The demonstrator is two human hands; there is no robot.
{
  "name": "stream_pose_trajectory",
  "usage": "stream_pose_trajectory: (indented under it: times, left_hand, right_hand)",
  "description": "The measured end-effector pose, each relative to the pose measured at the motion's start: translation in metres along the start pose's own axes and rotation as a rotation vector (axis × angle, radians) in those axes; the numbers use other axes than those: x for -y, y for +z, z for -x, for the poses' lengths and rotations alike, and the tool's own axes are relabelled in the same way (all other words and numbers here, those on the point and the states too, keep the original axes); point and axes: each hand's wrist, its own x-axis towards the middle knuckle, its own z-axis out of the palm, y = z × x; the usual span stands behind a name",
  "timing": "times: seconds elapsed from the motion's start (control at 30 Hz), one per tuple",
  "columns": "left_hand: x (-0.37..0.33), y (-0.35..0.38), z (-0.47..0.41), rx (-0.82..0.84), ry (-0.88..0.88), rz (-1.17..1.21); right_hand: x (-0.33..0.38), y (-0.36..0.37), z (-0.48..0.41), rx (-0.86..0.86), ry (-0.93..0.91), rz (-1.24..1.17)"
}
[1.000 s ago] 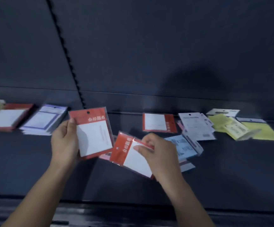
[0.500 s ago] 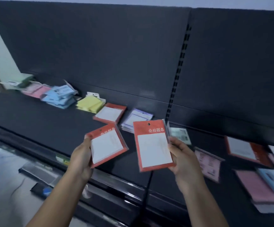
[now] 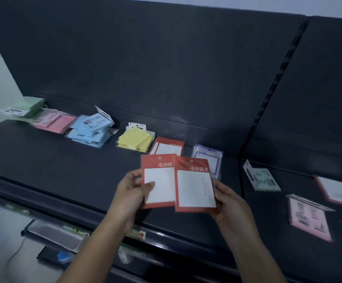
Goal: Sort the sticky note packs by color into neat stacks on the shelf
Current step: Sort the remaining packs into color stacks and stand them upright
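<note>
above the front half of the dark grey metal shelf (image 3: 63,166), two flat red-bordered sticky note packs with white faces are held side by side in the air, upright and facing the camera. the left grip (image 3: 132,193) pinches the left red pack (image 3: 160,186) by its left edge, thumb across the white face and fingers behind it. the right grip (image 3: 230,203) holds the right red pack (image 3: 194,186) at its lower right edge, fingers curled behind it. the right pack overlaps the right edge of the left one, so the two touch. along the back of the shelf, from left to right, lie a stack of pale green packs (image 3: 30,106), a stack of pink packs (image 3: 54,122), a loose, skewed heap of light blue packs (image 3: 91,129), a small stack of yellow packs (image 3: 135,139), a stack of red-bordered packs (image 3: 169,147) just behind the held pair, and a stack of purple-framed packs (image 3: 208,160) just beside it. a black slotted upright (image 3: 276,82) divides the dark back panel (image 3: 166,68). on the shelf section to its right, unsorted packs lie apart from one another: a pale green barcode-side pack (image 3: 263,179), a pink barcode-side pack (image 3: 308,218), and a red-bordered pack at the frame's right edge (image 3: 338,190). motion blur hides the finer print.
</note>
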Motion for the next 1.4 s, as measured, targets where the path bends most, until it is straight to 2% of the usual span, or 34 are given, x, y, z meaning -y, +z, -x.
stream_pose_trajectory:
  times: [0.07,0.2,0.47,0.67,0.93,1.07,1.2,1.27,1.4]
  left_hand:
    - [-0.003,0.009,-0.009,-0.081,0.084,0.013]
    - [-0.011,0.021,-0.027,-0.105,0.131,0.037]
    - [-0.024,0.037,-0.07,-0.083,0.146,0.008]
    - [-0.033,0.037,-0.114,-0.02,0.143,-0.015]
    - [-0.006,0.015,-0.155,0.275,0.349,-0.51]
    - [0.01,0.014,-0.165,0.287,0.447,-0.724]
    - [0.011,0.014,-0.166,0.271,0.517,-0.745]
    - [0.008,0.017,-0.161,0.267,0.534,-0.785]
    - [0.006,0.038,-0.128,0.311,0.569,-0.793]
  right_hand:
    - [0.002,0.007,-0.011,0.003,-0.019,-0.025]
    - [0.002,0.027,-0.033,0.049,-0.043,-0.06]
    - [-0.001,0.07,-0.069,0.04,-0.203,0.142]
    - [-0.01,0.098,-0.109,-0.032,-0.243,0.26]
    - [-0.035,0.125,-0.136,-0.229,-0.333,0.563]
    - [-0.042,0.135,-0.14,-0.314,-0.421,0.726]
    - [-0.037,0.135,-0.129,-0.368,-0.461,0.85]
    - [-0.029,0.125,-0.117,-0.359,-0.454,0.824]
    - [-0.021,0.085,-0.088,-0.409,-0.422,0.584]
